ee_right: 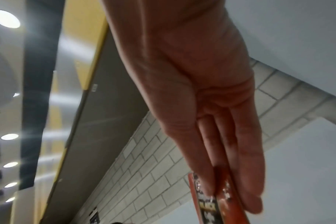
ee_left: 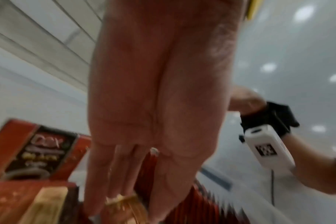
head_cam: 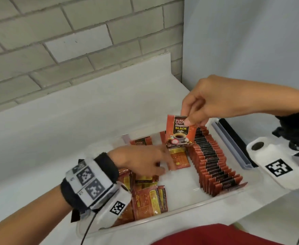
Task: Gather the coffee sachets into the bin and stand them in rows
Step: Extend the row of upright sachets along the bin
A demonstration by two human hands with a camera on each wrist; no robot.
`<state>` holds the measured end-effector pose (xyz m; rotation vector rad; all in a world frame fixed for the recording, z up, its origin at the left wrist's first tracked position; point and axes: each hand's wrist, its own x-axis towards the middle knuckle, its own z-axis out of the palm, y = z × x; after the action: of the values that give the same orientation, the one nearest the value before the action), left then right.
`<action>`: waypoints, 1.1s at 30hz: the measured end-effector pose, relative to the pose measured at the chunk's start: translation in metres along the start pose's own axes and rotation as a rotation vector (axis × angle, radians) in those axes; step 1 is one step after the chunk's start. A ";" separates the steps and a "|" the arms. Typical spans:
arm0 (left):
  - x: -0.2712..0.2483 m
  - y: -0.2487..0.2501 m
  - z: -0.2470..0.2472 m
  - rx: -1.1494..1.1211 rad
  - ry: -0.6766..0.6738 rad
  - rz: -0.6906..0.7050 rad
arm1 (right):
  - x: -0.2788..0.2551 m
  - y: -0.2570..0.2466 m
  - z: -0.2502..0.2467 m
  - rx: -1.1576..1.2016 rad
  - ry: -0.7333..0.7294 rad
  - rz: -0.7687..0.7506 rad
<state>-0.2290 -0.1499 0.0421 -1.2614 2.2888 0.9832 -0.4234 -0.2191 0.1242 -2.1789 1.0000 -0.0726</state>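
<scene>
White counter [head_cam: 60, 131] against a grey brick wall [head_cam: 56, 41]. Clear bin [head_cam: 185, 207] at centre. Right hand [head_cam: 207, 101] pinches the top edge of a red sachet [head_cam: 179, 131], hanging upright above the bin's 12 o'clock end. Standing row of sachets [head_cam: 214, 160] runs along the bin's 3 o'clock side. Left hand [head_cam: 141, 160], fingers extended, rests on a flat sachet [head_cam: 179, 159] mid-bin. Loose sachets [head_cam: 150, 198] lie piled at 8 o'clock.

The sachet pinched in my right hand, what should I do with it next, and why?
Probably lower the sachet in your right hand upright next to the standing row along the bin's right side. It already hangs upright above the bin, while loose sachets remain lying flat near your left hand.
</scene>
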 end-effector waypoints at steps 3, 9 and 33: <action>0.018 0.009 0.007 0.164 -0.185 -0.093 | -0.010 -0.009 0.002 -0.131 -0.024 -0.021; 0.027 0.011 0.009 0.328 -0.264 -0.119 | -0.020 -0.005 0.003 -0.202 -0.089 -0.009; -0.006 -0.021 -0.017 -0.239 0.420 -0.109 | 0.058 0.010 0.060 -0.797 -0.060 -0.125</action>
<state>-0.2079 -0.1657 0.0493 -1.8209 2.4195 1.0592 -0.3688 -0.2270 0.0599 -2.9354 0.9528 0.3962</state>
